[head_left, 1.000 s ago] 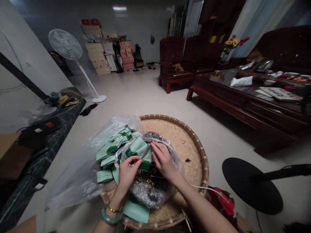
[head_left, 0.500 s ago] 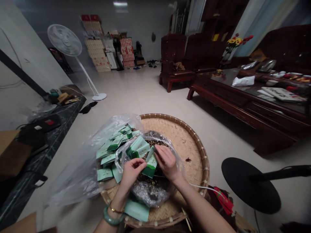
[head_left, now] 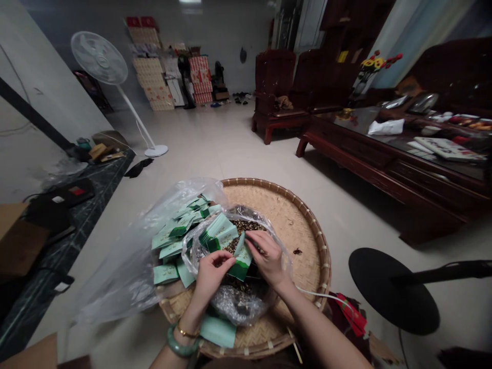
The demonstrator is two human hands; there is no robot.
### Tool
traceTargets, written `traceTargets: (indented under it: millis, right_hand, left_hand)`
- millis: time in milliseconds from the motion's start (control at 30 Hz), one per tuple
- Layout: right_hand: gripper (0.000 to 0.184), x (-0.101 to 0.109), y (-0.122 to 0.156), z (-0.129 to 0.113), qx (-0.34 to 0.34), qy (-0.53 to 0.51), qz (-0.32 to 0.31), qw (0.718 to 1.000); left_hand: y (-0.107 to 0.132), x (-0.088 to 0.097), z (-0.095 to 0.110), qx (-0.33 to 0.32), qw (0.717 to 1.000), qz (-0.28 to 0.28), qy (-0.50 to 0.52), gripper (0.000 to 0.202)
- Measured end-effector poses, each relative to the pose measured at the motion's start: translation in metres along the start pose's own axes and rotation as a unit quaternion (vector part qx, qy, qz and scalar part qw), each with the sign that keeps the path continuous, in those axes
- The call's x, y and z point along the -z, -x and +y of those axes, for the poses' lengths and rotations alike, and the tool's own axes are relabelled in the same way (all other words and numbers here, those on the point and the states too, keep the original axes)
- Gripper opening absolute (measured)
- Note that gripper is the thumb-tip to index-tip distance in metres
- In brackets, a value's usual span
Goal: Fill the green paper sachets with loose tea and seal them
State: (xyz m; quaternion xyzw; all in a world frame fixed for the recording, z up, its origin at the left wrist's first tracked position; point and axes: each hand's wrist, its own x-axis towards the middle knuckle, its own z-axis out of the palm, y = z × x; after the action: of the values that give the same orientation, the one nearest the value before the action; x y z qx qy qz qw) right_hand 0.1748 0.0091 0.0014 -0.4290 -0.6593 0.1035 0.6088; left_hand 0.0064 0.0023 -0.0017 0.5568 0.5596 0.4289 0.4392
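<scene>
A light-green paper packet (head_left: 242,259) with a dark-green band is held between my two hands. My left hand (head_left: 212,271) pinches its left edge with thumb and fingertips. At its upper right edge, the fingers of my right hand (head_left: 268,255) close on the paper. Below lies an open clear plastic bag (head_left: 240,306) of dark, speckled loose bits (head_left: 246,227), seeds or dried leaves. A fanned stack of like packets (head_left: 218,233) rests in this bag, just beyond my left hand. More green packets (head_left: 180,230) are heaped on a large plastic bag (head_left: 126,261) to the left.
Everything rests on a round woven bamboo tray (head_left: 303,225). One flat green packet (head_left: 218,331) lies near its front rim. A black round stand base (head_left: 394,289) is on the floor to the right, near a dark wooden table (head_left: 384,169). A white fan (head_left: 156,150) stands farther left.
My hands and the packet between them have shifted slightly to the right. Both hands keep their grip, and the camera view has tilted a little.
</scene>
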Motion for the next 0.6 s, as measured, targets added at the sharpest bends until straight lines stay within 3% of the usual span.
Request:
traceTargets:
  millis: [267,333,433,533,600]
  right_hand:
    - [0.005,0.001,0.001,0.0,-0.151,-0.037,-0.038,0.987]
    - [0.008,0.004,0.0,0.0,-0.133,0.019,-0.05,0.99]
    - [0.01,0.011,0.0,-0.001,-0.042,0.101,-0.071,0.991]
    - [0.016,0.015,0.001,-0.001,0.029,0.07,-0.117,0.99]
    - [0.014,0.015,0.003,0.0,-0.009,0.017,-0.141,0.99]
  left_hand:
    - [-0.001,0.005,-0.005,-0.044,0.997,0.041,-0.044,0.015]
    - [-0.001,0.007,-0.006,-0.083,0.992,0.053,-0.073,0.013]
    - [-0.002,0.01,-0.007,-0.122,0.987,0.049,-0.097,0.011]
    - [-0.003,0.011,-0.008,-0.104,0.99,0.041,-0.083,0.011]
    - [-0.004,0.012,-0.008,-0.082,0.994,0.037,-0.07,0.012]
